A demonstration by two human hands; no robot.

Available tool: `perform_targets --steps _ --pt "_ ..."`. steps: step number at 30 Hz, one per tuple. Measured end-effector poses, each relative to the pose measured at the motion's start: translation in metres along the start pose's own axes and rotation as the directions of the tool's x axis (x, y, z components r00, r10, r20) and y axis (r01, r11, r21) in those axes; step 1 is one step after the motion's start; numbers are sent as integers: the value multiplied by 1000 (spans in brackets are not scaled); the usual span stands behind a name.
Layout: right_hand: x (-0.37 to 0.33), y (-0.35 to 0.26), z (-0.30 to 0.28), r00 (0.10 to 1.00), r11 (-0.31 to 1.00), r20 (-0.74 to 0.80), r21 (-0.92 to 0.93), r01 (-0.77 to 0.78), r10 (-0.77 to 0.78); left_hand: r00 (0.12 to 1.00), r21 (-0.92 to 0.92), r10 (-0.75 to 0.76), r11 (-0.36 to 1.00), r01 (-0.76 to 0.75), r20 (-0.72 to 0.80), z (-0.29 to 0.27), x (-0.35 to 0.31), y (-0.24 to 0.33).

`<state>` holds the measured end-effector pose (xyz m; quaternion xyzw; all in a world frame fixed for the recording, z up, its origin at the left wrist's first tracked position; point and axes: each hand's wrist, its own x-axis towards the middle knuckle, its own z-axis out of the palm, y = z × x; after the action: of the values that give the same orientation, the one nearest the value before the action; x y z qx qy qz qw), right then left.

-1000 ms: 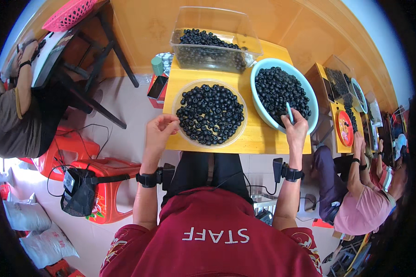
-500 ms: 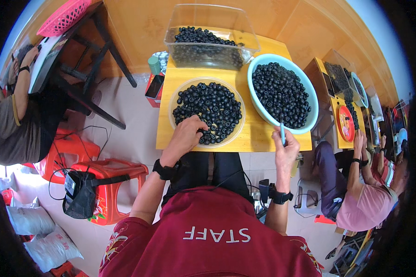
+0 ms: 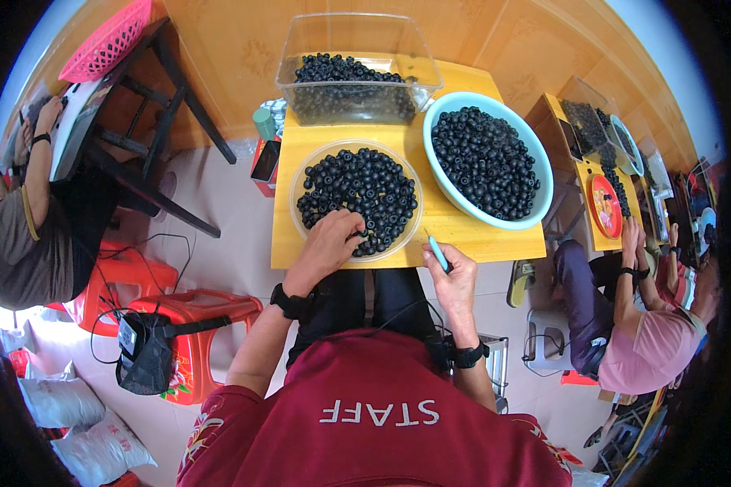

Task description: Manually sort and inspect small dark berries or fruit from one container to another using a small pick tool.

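A round clear shallow dish on the yellow table holds many small black beads with holes. My left hand rests over its near rim, fingers pinched around a bead that they mostly hide. In my right hand is a slim pick with a light-blue handle and a thin tip pointing up and left, at the table's front edge. A light-blue basin full of the same beads stands to the right of the dish.
Behind the dish sits a clear plastic bin partly filled with beads. Red stools, one with a black bag, stand left. People sit at tables on both sides. A green slipper lies on the floor at right.
My right hand has moved left, away from the basin's near rim to the table's front edge, with the pick now tilted leftward. My left hand stays at the dish.
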<state>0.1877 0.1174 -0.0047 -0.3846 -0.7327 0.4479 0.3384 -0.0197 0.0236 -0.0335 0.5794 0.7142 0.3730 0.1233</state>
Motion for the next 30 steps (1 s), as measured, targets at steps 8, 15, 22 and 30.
perform_targets --steps 8,15,22,30 --pt "-3 3 3 999 999 19 24 -34 33 931 -907 -312 310 286 187 -26 -2 31" --pt "-4 -8 8 998 999 63 15 -33 32 961 -966 -150 -151 210 233 -13 -13 36" --pt "-7 -33 2 968 993 225 57 104 -115 943 -937 -122 -209 280 309 -11 -15 44" --pt "-9 -39 1 938 977 282 116 177 -203 949 -949 -154 -203 242 276 -5 -20 45"
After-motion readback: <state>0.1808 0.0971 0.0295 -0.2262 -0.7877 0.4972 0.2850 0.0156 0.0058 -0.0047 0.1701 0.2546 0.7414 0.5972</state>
